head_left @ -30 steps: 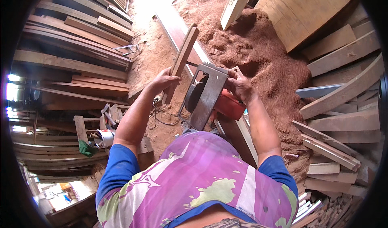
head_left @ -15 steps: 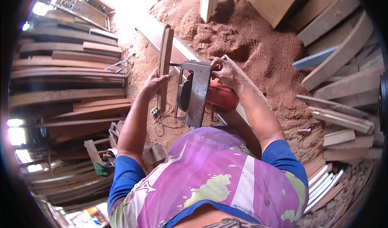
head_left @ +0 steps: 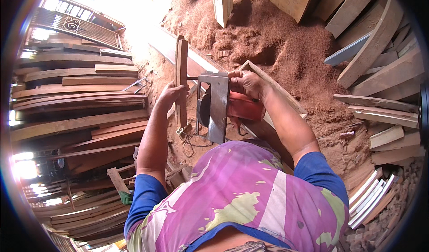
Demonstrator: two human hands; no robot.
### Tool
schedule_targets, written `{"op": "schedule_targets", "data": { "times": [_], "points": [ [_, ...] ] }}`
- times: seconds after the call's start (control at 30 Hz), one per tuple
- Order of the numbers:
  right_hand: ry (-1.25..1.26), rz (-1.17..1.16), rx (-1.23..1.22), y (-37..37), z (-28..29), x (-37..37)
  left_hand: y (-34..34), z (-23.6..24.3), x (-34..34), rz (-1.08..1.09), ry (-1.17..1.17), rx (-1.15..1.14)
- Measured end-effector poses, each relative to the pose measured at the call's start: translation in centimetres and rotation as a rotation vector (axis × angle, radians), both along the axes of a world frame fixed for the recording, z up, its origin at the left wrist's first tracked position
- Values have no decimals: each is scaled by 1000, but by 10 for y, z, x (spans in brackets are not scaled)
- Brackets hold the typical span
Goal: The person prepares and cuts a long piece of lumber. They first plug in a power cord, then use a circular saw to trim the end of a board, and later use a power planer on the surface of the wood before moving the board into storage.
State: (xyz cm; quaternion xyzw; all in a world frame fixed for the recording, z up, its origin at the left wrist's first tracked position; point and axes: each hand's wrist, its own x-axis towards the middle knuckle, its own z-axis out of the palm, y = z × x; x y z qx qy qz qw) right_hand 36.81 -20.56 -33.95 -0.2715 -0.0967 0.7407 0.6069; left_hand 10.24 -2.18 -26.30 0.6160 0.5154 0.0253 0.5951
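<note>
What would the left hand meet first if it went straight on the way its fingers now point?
Probably the metal base plate of the red saw, just beyond the wooden strip that the left hand holds; the depth between them is unclear.

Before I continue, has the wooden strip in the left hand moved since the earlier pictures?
Yes, slightly: the far end of the wooden strip now shows farther left of the pale post.

Dusty brown floor [head_left: 154, 71], reddish sawdust heap [head_left: 286, 42] toward its far edge, stacked planks [head_left: 85, 122] lining its left edge, rough timbers [head_left: 393, 75] along its right edge, scrolled grille [head_left: 73, 25] near the far left corner, glaring white light [head_left: 134, 11] beside it
</note>
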Motion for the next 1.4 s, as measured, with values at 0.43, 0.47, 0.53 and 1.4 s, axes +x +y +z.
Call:
{"op": "schedule_targets", "data": {
  "times": [0.43, 0.47, 0.53, 1.4],
  "points": [
    [-415, 120, 40, -2, 26, -19, 20, -28, -23, -92, -210, 16],
    [-456, 139, 82, -4, 27, -21, 21, -29, -26, -98, -199, 15],
    [-497, 179, 132, -8, 24, -19, 15, -24, -24, -114, -167, 48],
    [-1102, -217, -114, -57, 37, -46, 18, 10, 46, -293, -54, 131]
  ]
}}
